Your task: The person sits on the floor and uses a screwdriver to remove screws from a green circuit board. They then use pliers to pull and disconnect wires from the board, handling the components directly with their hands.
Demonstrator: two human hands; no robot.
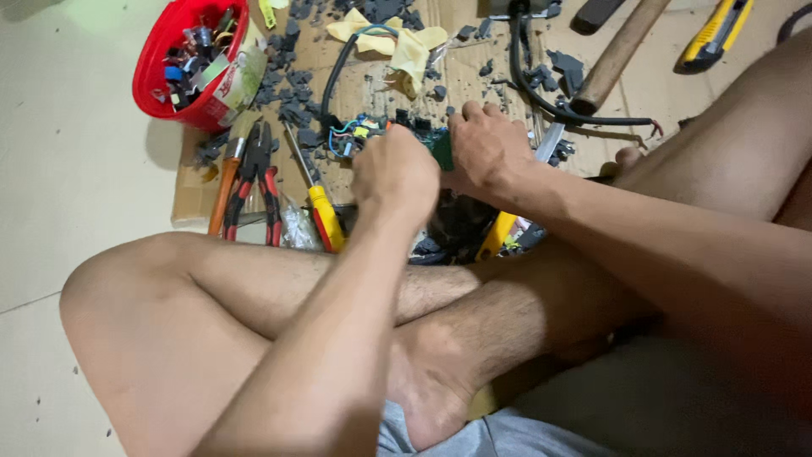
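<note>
My left hand (pixel 394 173) and my right hand (pixel 488 151) are closed together over a green circuit board (pixel 440 145) with coloured wires and small parts (pixel 353 135) sticking out at its left. Both hands grip the board above a sheet of cardboard (pixel 474 68) on the floor. My crossed bare legs fill the lower part of the view. What lies under my palms is hidden.
A red bowl (pixel 156 51) of small parts stands at the upper left. Red-handled pliers (pixel 271 190), a yellow-handled screwdriver (pixel 325 216), a black cable (pixel 533 89), a wooden handle (pixel 617 55), a yellow cloth (pixel 406 46) and a yellow utility knife (pixel 717 32) lie around, among dark broken plastic bits (pixel 292 106).
</note>
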